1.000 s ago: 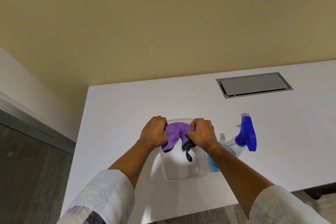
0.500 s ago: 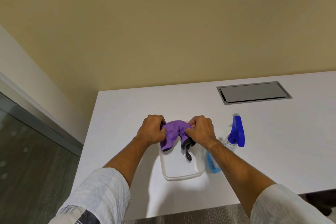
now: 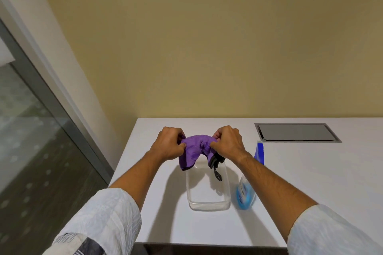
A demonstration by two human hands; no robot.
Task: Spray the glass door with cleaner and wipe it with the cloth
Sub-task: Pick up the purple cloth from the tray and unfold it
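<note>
White sleeves frame the bottom of my view, and both forearms reach out over the white table (image 3: 310, 182). Nearest me on it sits a clear plastic tub (image 3: 208, 203), with the spray bottle (image 3: 245, 192) of blue cleaner standing just beside it on the right, untouched. Above the tub's far end, my left hand (image 3: 169, 144) and right hand (image 3: 228, 143) each clench one end of the purple cloth (image 3: 195, 148), bunching it between them; a dark strap dangles from its right side towards the tub. Beyond the hands, a grey hatch (image 3: 296, 132) is set flush into the tabletop. Off to the far left runs the glass door (image 3: 31, 141) in its grey frame. I judge the task barely begun: the cloth is in hand, but no spraying or wiping shows, so both are left.
</note>
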